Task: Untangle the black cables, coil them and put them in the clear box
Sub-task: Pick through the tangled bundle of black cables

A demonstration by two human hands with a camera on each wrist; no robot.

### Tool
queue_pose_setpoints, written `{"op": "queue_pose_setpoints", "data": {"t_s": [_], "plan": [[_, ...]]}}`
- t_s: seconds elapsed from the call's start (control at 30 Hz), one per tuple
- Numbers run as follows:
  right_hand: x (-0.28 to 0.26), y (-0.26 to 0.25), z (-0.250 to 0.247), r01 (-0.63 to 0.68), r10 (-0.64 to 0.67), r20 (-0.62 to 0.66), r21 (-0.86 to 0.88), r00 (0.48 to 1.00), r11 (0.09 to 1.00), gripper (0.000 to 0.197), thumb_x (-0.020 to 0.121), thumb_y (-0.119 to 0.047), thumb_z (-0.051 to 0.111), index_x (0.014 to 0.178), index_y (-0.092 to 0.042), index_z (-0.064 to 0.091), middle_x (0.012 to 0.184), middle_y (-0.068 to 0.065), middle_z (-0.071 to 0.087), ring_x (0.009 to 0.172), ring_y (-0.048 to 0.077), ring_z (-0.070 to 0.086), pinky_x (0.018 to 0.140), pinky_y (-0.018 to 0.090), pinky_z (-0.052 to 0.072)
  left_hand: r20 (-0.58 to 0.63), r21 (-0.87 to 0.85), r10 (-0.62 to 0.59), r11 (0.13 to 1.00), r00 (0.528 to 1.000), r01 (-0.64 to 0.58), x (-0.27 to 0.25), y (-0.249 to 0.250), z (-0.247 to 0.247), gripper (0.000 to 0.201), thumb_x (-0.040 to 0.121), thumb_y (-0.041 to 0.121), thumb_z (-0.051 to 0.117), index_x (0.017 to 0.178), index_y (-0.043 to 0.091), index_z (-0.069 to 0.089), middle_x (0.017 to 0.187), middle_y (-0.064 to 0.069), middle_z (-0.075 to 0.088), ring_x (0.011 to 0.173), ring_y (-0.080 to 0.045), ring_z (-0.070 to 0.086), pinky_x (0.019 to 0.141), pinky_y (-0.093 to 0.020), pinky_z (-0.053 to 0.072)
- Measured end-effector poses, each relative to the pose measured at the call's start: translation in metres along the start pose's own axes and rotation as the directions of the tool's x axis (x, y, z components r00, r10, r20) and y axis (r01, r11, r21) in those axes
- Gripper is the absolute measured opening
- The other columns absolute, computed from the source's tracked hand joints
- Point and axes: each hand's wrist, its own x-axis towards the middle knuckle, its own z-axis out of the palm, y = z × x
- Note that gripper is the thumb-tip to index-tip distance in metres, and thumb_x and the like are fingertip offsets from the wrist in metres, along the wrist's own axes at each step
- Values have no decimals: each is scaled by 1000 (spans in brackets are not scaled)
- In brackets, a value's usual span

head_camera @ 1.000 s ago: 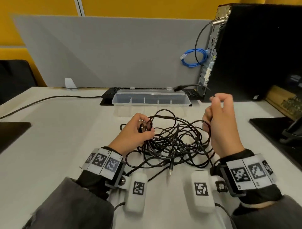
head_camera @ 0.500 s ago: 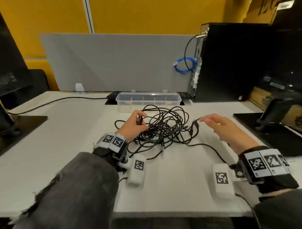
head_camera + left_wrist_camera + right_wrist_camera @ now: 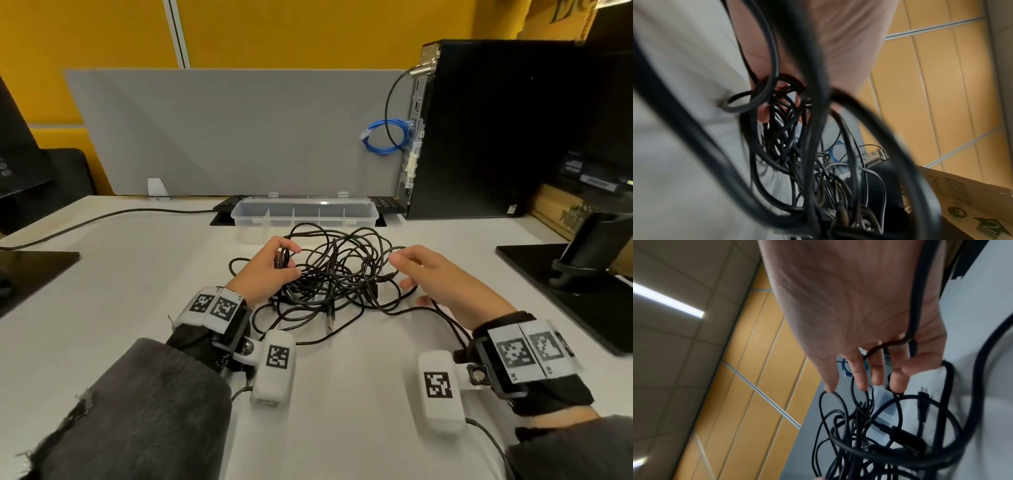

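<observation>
Left hand (image 3: 270, 270) pinches a small bunch of loops at the near-left edge of the cables (image 3: 342, 274), finger and thumb curled round the strands. Right hand (image 3: 442, 277) hovers at the pile's right edge with fingers spread and loosely straight; a strand crosses its palm in the right wrist view, but nothing is gripped. The cables lie in one knotted heap at the middle of the bench (image 3: 137, 291), just in front of the box (image 3: 305, 212), which sits uncovered with nothing visible in its compartments. A loose plug (image 3: 329, 320) points out of the heap toward the person.

Untangling looks barely begun: no cable is separated, none coiled, none boxed. The next move probably calls for the right hand to catch a free end, such as that plug, and draw it out while the left steadies the mass.

Count: one box, two hands, one heap; how many cables make it up cannot be told, perhaps two or three.
</observation>
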Motion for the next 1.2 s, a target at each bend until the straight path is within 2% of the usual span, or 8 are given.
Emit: {"op": "queue_pose_setpoints", "data": {"t_s": [0.33, 0.6, 0.67, 0.77, 0.83, 0.97, 1.07, 1.2], "plan": [[13, -3, -3, 136, -213, -274, -274, 938, 952, 16, 91, -43, 49, 96, -30, 57, 131, 1, 48, 124, 21, 40, 100, 40, 36, -50, 32, 33, 999, 998, -32, 6, -1, -2, 26, 85, 7, 63, 103, 24, 54, 84, 2, 53, 75, -12, 51, 81, -29, 47], [14, 2, -7, 203, -269, -168, -330, 948, 922, 18, 93, -22, 54, 109, -25, 61, 99, -4, 62, 81, 5, 53, 59, 9, 34, -100, 4, 32, 999, 994, -32, 12, -3, -2, 41, 74, 5, 74, 102, 24, 52, 77, 4, 41, 67, -6, 43, 75, -28, 42], [13, 0, -14, 216, -314, -337, -299, 888, 930, 15, 95, -23, 49, 99, -22, 64, 82, -5, 60, 64, 1, 47, 53, 11, 32, -125, 11, 43, 999, 991, -42, 11, -3, -5, 42, 73, 1, 74, 102, 23, 53, 75, 4, 40, 68, -6, 44, 78, -31, 44], [9, 1, -33, 295, -374, -690, -237, 620, 926, 19, 96, -20, 45, 103, -13, 61, 90, 1, 58, 72, 8, 49, 61, 11, 34, -151, 23, 81, 997, 985, -79, 12, -1, -6, 42, 73, -3, 72, 103, 21, 54, 71, 2, 35, 63, -10, 38, 68, -25, 43], [7, 8, -46, 253, -344, -778, -244, 525, 936, 21, 97, -19, 43, 107, -11, 60, 85, 3, 56, 75, 15, 51, 61, 17, 38, -166, 17, 86, 996, 982, -84, 13, 0, -6, 42, 73, -5, 72, 102, 20, 55, 71, 2, 33, 62, -10, 35, 66, -24, 42], [12, 26, -61, -57, -165, -689, -287, 705, 956, 25, 97, -22, 39, 112, -19, 59, 110, 7, 58, 96, 25, 53, 81, 39, 44, -178, -22, 75, 997, 981, -80, 16, -2, -5, 42, 72, -8, 71, 99, 21, 55, 71, 1, 32, 63, -12, 34, 67, -25, 41], [8, 11, -52, -308, -76, -627, -479, 775, 822, 28, 96, -37, 42, 119, -29, 56, 136, 10, 41, 125, 31, 34, 102, 51, 26, -188, -39, 64, 997, 980, -73, 16, -1, -5, 42, 72, -8, 70, 100, 21, 56, 71, 1, 31, 67, -14, 36, 66, -23, 41], [-10, -40, -5, -48, -336, -312, -792, 889, 609, 39, 93, -55, 33, 104, -28, 59, 113, -3, 55, 110, 19, 46, 99, 44, 27, -205, -79, 43, 995, 978, -60, 16, 0, -4, 44, 71, -11, 69, 92, 24, 56, 71, 0, 31, 64, -14, 34, 61, -26, 41]]}}
